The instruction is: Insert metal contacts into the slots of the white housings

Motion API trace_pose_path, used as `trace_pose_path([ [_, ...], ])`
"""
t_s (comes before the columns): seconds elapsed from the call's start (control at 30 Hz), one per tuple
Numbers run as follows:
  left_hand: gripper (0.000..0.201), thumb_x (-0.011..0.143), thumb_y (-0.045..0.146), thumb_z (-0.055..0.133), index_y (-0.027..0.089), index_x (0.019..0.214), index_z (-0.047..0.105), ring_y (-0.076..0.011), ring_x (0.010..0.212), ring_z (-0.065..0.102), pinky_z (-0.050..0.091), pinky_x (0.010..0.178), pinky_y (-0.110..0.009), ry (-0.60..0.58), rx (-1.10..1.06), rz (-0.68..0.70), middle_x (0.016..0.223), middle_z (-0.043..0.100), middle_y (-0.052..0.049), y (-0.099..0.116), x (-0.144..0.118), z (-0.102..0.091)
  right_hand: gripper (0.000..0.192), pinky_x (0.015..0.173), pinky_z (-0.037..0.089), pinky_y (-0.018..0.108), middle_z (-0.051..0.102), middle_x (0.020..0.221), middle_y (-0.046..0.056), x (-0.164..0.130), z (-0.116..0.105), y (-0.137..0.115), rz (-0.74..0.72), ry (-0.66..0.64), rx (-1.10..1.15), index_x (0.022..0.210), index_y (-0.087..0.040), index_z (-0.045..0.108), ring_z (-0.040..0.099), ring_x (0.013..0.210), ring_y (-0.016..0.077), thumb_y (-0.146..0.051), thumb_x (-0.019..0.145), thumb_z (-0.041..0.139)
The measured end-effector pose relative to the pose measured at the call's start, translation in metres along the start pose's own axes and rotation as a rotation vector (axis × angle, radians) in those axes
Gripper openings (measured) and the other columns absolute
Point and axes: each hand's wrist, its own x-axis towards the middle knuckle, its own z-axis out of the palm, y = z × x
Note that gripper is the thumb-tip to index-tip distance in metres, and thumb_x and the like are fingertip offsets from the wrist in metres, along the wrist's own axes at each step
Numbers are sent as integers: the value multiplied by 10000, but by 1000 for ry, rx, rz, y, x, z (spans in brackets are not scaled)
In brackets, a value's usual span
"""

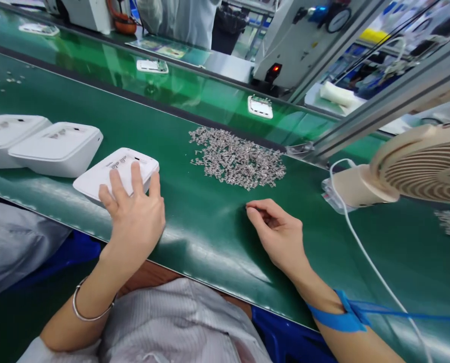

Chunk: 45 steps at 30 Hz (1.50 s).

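My left hand (136, 217) rests with spread fingers on a white plastic housing (107, 174), touching its top and near right edge. The housing has small slots and a little dark opening on top. My right hand (276, 229) is closed in a pinch above the green work surface, thumb against forefinger. A tiny dark bit seems to show at the fingertips, too small to name. Beyond that hand lies a loose pile of small metallic parts (240, 159). A blue wrist strap (338, 315) circles my right wrist.
Two more white housings (64, 146) stand at left. A beige fan (364, 184) with a white cord stands at right. Behind a dark rail, a green conveyor belt (206, 96) carries white pieces with circuit boards. A metal frame post (361, 116) rises at right.
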Motion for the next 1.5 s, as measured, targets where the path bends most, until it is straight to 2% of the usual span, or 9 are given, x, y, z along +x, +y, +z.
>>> trace_pose_path([
  [0.17, 417, 846, 189, 472, 162, 1259, 520, -516, 1227, 316, 326, 851, -679, 21, -21, -82, 1387, 367, -234, -20, 11, -1, 103, 504, 401, 239, 560, 675, -5, 1, 0, 1, -15, 2, 4, 760, -194, 624, 471, 541, 101, -263, 800, 559],
  [0.27, 512, 837, 246, 524, 124, 1327, 442, -519, 1264, 252, 289, 897, -671, 84, -50, -34, 1432, 281, -249, -8, 5, -5, 113, 510, 407, 235, 557, 673, -3, 2, 2, 1, -57, -7, -29, 755, -188, 614, 480, 548, 101, -250, 811, 537],
  [0.33, 558, 836, 305, 542, 136, 1351, 409, -489, 1261, 291, 298, 919, -626, 123, -75, 152, 1436, 297, -220, 11, -9, -6, 118, 523, 415, 234, 553, 674, 0, 3, 5, -1, -109, -22, -62, 757, -183, 610, 488, 558, 101, -232, 817, 521],
  [0.53, 484, 884, 475, 426, 198, 1273, 505, -321, 1206, 446, 320, 969, -431, 84, -278, 1026, 1337, 489, -95, 59, -57, 1, 158, 540, 416, 227, 535, 652, -3, 10, 8, -3, -162, -25, -57, 739, -176, 600, 479, 563, 95, -197, 833, 475],
  [0.73, 463, 879, 384, 466, 159, 1284, 480, -265, 1130, 514, 360, 929, -364, 154, -313, 1307, 1268, 542, -127, 84, -45, 1, 170, 570, 421, 241, 534, 645, -5, 23, -2, 6, -99, 204, -63, 699, -185, 577, 483, 576, 106, -224, 829, 475],
  [0.83, 525, 844, 547, 462, 142, 1167, 547, -243, 1054, 537, 406, 852, -327, 12, -505, 1369, 1207, 572, -133, 93, -25, 4, 175, 572, 419, 243, 533, 643, -5, 27, -5, 10, -62, 252, -69, 690, -186, 571, 481, 575, 107, -222, 829, 471],
  [0.93, 391, 886, 450, 427, 131, 1038, 596, -214, 926, 555, 430, 773, -317, -64, -675, 1322, 1092, 618, -92, 94, -1, 13, 164, 573, 423, 243, 543, 661, -2, 28, -6, 11, -62, 257, -60, 708, -183, 577, 484, 583, 105, -210, 833, 473],
  [1.2, 338, 922, 292, 340, 119, 833, 616, -181, 633, 476, 403, 600, -312, -43, -677, 1006, 692, 556, -46, 92, 36, 34, 115, 624, 471, 258, 577, 749, 15, 29, -8, 15, -68, 298, -109, 746, -193, 583, 554, 691, 129, -197, 817, 493],
  [1.5, 260, 894, 229, 397, 155, 690, 540, -158, 552, 415, 335, 513, -291, 143, -597, 1182, 618, 487, -13, 90, 26, 26, 142, 815, 485, 368, 666, 967, 81, 28, -7, 26, -69, 155, -198, 853, -180, 631, 626, 908, 201, -225, 807, 505],
])
